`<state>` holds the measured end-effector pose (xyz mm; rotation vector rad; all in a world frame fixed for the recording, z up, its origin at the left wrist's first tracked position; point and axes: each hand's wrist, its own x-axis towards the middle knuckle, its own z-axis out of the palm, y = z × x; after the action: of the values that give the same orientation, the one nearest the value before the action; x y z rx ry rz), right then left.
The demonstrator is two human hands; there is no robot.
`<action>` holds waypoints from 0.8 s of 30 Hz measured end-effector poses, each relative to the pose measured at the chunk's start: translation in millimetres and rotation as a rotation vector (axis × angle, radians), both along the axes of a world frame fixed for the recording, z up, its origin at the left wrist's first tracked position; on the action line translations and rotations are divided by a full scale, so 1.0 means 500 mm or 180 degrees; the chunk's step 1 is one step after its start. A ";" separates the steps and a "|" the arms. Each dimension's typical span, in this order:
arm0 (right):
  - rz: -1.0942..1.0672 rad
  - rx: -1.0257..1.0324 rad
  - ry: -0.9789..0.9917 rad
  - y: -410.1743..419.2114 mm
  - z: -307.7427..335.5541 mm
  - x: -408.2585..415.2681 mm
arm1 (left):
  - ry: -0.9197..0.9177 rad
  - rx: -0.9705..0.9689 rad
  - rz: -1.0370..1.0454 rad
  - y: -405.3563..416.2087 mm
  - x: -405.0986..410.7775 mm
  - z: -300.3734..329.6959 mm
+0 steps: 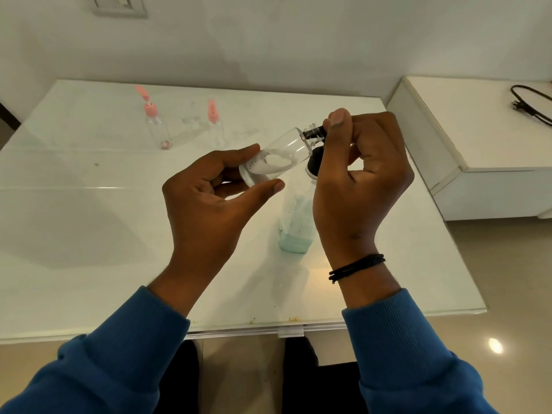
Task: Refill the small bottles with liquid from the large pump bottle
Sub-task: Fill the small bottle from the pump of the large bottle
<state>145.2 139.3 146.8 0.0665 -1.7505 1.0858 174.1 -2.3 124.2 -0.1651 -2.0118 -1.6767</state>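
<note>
Far left, two pink-capped bottles (pixel 158 127) stand apparently empty, still to fill. Your left hand (pixel 209 201) grips a tilted small bottle (pixel 274 158) holding some white liquid; your right hand (pixel 355 174) pinches its black cap (pixel 314 133) above the large pump bottle (pixel 295 222).

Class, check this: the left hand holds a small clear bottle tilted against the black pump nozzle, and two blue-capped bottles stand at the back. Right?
Not quite. In the head view the two bottles at the back have pink caps, not blue. The left hand does hold the small clear bottle at the black pump nozzle.
</note>
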 end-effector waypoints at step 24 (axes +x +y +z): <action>0.0023 -0.0018 0.0087 0.005 -0.013 -0.003 | 0.0014 -0.0061 -0.0011 -0.006 -0.004 -0.008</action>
<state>143.5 141.6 140.4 0.0838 -1.7238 1.0902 172.0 -5.2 120.1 -0.1790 -2.0261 -1.6580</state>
